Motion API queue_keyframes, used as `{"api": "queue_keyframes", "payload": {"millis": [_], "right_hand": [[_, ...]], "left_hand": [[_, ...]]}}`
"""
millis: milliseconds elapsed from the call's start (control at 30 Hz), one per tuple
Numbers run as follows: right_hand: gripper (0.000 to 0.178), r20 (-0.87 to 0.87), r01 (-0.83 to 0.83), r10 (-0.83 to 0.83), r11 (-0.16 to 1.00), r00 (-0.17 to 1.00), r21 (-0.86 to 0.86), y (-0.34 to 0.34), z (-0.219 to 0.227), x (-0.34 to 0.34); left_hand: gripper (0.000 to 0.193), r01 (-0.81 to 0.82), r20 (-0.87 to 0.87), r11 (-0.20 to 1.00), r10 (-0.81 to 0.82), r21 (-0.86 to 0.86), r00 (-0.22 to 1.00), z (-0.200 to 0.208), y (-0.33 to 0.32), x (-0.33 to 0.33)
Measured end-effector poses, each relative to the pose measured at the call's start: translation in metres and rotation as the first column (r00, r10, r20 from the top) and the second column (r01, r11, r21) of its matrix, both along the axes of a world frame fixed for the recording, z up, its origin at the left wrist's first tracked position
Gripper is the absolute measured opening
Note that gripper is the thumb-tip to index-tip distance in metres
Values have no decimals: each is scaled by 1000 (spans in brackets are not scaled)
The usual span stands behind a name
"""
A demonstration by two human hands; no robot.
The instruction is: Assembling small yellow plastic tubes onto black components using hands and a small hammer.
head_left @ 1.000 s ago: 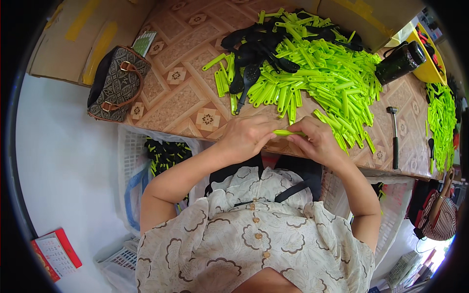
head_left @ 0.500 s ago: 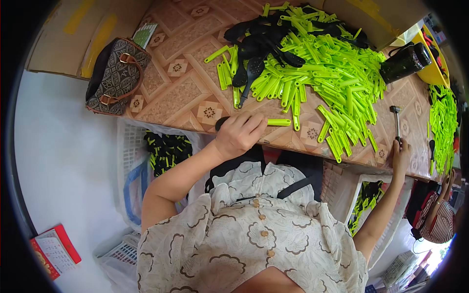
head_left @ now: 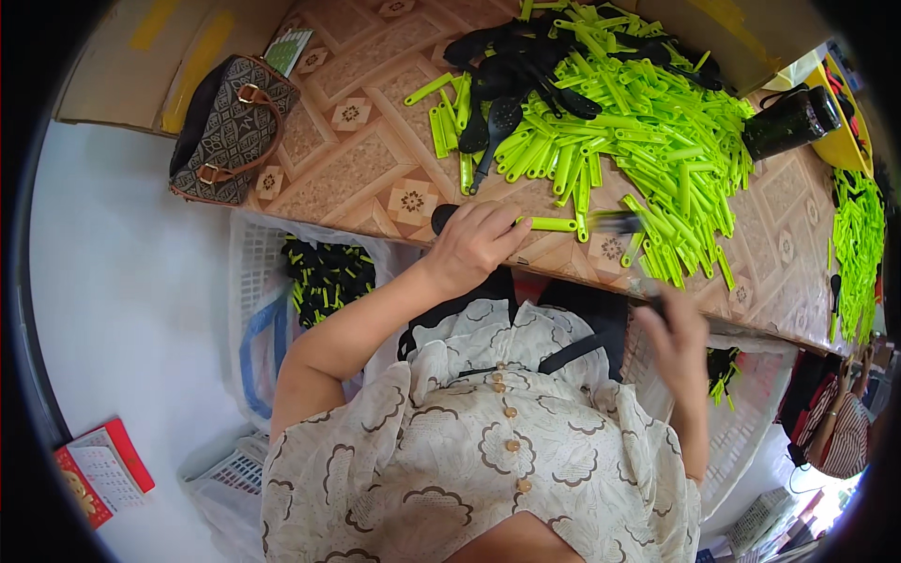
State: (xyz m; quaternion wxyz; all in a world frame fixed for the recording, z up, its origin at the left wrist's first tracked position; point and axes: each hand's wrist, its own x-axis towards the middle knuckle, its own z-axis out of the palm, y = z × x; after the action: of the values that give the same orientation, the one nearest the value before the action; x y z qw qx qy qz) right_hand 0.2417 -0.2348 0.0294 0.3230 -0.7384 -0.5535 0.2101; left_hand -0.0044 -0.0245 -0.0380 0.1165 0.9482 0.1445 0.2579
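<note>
At the table's front edge my left hand (head_left: 477, 246) is closed round a kitchen spoon (head_left: 549, 224), pressing it on the tabletop. Its rounded black head shows left of my fingers, and its lime-green handle sticks out to the right. My right hand (head_left: 674, 327), smeared by motion, is closed round the dark handle of a small hammer (head_left: 615, 222). The blurred hammer head hangs just right of the green handle's end; whether they touch I cannot tell. Behind them lies a large heap of lime-green handles (head_left: 648, 141), with black spoon heads (head_left: 511, 66) at its left side.
A patterned handbag (head_left: 230, 131) stands at the table's left. On the right lie a dark bottle (head_left: 790, 122), a yellow bin (head_left: 840, 141) and another green heap (head_left: 856, 253). Below the edge, a lined white basket (head_left: 255, 272) holds finished-looking black-and-green pieces. Cardboard (head_left: 131, 56) borders the back.
My right hand has swung the hammer leftward from the table's right side to beside the spoon's green handle. My left hand keeps its grip on the spoon. The whole view has shifted slightly.
</note>
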Motion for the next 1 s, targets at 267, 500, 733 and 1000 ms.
{"api": "queue_keyframes", "payload": {"millis": [267,500,733,1000], "right_hand": [[56,301,-82,-1,961,953,264,17,-2,-42],[46,256,-30,-18,983,967,181,20,2,-30],[49,274,-25,16,999,962,28,15,-3,-24],[47,319,-130,117,991,941,21,25,-4,-34]], "left_hand": [[31,-10,69,999,13,-48,998,-6,-2,-1],[32,-21,68,1000,20,15,997,-4,2,3],[27,-7,155,992,27,-130,988,-10,2,-1],[31,-149,239,947,220,-283,946,-15,-4,6]]}}
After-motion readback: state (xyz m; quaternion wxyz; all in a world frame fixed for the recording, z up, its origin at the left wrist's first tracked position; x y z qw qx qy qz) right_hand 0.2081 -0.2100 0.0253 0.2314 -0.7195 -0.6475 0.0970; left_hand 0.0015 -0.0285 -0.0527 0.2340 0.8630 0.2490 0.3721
